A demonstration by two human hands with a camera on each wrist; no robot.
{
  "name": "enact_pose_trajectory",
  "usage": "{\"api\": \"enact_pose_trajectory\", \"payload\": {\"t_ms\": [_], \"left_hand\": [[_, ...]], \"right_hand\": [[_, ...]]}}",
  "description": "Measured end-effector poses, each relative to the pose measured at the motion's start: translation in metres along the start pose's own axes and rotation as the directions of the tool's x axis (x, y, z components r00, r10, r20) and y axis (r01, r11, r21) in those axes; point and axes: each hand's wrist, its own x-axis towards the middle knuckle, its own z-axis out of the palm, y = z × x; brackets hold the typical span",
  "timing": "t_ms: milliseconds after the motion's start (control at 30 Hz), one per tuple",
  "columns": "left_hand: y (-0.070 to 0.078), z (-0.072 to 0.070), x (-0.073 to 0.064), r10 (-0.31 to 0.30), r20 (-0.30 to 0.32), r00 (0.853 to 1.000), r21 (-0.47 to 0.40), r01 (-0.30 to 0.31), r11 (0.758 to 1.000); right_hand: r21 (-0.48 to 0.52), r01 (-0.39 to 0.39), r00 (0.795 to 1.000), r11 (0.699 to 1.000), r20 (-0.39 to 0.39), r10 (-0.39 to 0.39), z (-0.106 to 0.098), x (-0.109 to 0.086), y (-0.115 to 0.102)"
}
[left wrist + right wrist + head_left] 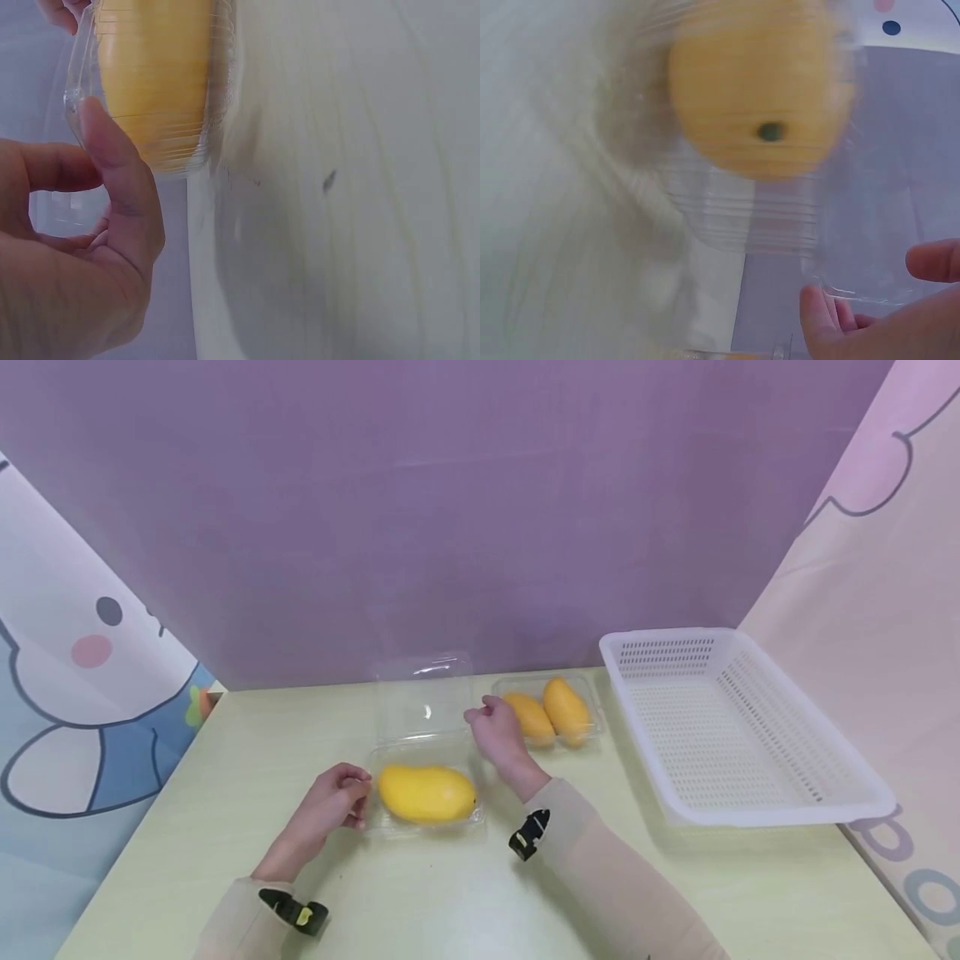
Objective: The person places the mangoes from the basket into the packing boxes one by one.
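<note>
A yellow mango [426, 794] lies in the base of a clear plastic clamshell box [382, 825], whose clear lid [405, 702] stands raised behind it. My left hand [332, 802] is at the box's left side; in the left wrist view its thumb and index finger [112, 142] pinch the rim. Beside the lid's right edge is my right hand [498, 735]. In the right wrist view, the right thumb [934, 261] and fingers are spread apart near the lid's edge, and whether they touch it is hard to tell. The mango's dark stem end [771, 131] faces the right hand.
Behind the right hand, a second clear box [592, 693] holds two orange-yellow mangoes [567, 710]. A white perforated plastic basket [652, 768] stands on the right of the pale table [420, 902]. A purple backdrop [480, 527] rises at the table's far edge.
</note>
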Motion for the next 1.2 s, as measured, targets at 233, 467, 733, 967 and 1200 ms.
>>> {"api": "enact_pose_trajectory", "payload": {"t_ms": [233, 467, 733, 967, 1200], "left_hand": [[0.001, 0.001, 0.0, -0.001, -0.005, 1.0, 0.001, 0.001, 1.0], [0.005, 0.003, 0.001, -0.002, -0.007, 1.0, 0.007, 0.002, 1.0], [0.006, 0.004, 0.004, -0.013, -0.009, 1.0, 0.001, 0.013, 1.0], [0.006, 0.004, 0.005, -0.013, -0.004, 1.0, -0.009, 0.013, 1.0], [0.005, 0.005, 0.007, -0.013, -0.002, 1.0, -0.024, 0.013, 1.0]], "right_hand": [[0.012, 0.017, 1.0, 1.0, 0.003, -0.017, -0.005, 0.004, -0.003], [0.005, 0.054, 0.998, 0.999, -0.013, -0.054, -0.014, 0.006, -0.007], [0.088, 0.074, 0.997, 0.993, -0.018, -0.073, -0.021, 0.006, -0.011], [0.225, 0.069, 0.998, 0.972, -0.004, -0.07, -0.028, 0.005, -0.016], [0.209, 0.012, 0.999, 0.978, 0.038, -0.02, -0.036, 0.004, -0.016]]}}
